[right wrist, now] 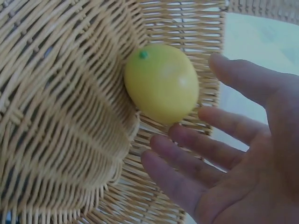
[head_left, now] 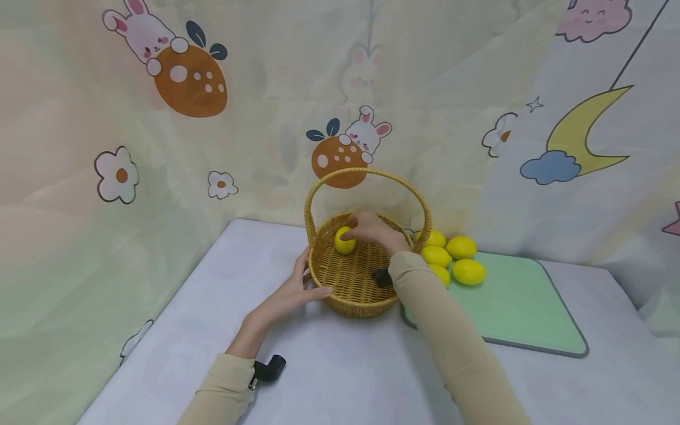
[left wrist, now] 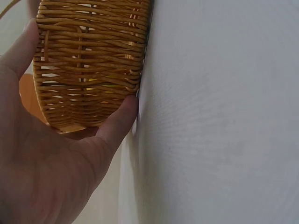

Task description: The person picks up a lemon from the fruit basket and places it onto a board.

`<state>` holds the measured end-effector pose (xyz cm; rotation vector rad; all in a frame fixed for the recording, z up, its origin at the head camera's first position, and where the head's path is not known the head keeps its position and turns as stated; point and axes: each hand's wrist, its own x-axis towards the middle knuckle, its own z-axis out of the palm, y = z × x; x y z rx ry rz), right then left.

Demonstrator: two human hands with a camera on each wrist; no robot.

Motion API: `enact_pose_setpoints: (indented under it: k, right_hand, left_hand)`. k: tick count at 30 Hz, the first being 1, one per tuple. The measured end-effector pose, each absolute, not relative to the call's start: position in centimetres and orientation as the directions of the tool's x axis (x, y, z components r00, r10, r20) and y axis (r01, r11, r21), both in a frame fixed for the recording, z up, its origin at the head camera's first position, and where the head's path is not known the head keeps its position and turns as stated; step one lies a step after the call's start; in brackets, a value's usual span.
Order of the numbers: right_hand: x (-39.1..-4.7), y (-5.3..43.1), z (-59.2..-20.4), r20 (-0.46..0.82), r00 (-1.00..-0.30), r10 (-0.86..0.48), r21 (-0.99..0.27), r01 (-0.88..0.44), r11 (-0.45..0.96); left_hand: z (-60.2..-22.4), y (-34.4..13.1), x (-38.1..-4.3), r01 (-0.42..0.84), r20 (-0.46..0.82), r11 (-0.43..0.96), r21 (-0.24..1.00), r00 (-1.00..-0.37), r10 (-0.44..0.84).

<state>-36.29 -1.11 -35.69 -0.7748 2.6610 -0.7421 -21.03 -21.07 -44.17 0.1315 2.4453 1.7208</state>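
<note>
A wicker basket [head_left: 353, 282] with a tall arched handle stands on the table. Inside, a yellow lemon [right wrist: 161, 84] with a green tip lies against the woven wall. My right hand [head_left: 374, 229] reaches in under the handle. Its fingers [right wrist: 205, 133] are spread beside the lemon, and whether a fingertip touches it I cannot tell. My left hand [head_left: 289, 295] rests against the basket's near left side, thumb and fingers spread along the outer wall [left wrist: 88, 60]. Several more lemons [head_left: 462, 248] lie together right of the basket, partly hidden behind the handle and right arm.
A green board [head_left: 531, 307] with a grey edge lies right of the basket, under some of the lemons. The table [head_left: 329, 372] has a white cover. Behind it hangs a curtain [head_left: 276, 88] printed with rabbits and flowers. A black wrist device [head_left: 268, 369] sits on the left wrist.
</note>
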Motion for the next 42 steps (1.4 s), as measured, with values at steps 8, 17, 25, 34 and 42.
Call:
enact_pose_setpoints:
  k: [8,17,25,34,42]
  right_hand:
    - [-36.2,-1.7,-36.5,-0.148,-0.802,-0.578,-0.484,-0.451,0.75]
    - [-35.3,-2.6,-35.6,-0.23,-0.731,-0.642,-0.492,-0.482,0.725]
    - [-34.9,-3.3,-35.4,-0.284,-0.719,-0.634,-0.439,-0.491,0.753]
    - [-34.6,-2.7,-34.9,-0.317,-0.697,-0.643,-0.37,-0.533,0.761]
    - [-33.8,-2.2,-33.5,-0.266,-0.652,-0.711,-0.306,-0.642,0.703]
  left_hand:
    - [-44.2,-20.5,-21.2,-0.012,-0.07,0.337,0.941,-0.985,0.16]
    - [-43.9,-20.4,-21.1,-0.027,-0.084,0.343,0.939,-0.985,0.153]
    - [-43.9,-20.4,-21.1,-0.016,-0.072,0.341,0.94,-0.985,0.154]
    - [-43.8,-20.4,-21.0,-0.013,-0.07,0.343,0.939,-0.985,0.155]
    - [-44.0,-20.9,-20.8,-0.029,-0.087,0.36,0.932,-0.986,0.144]
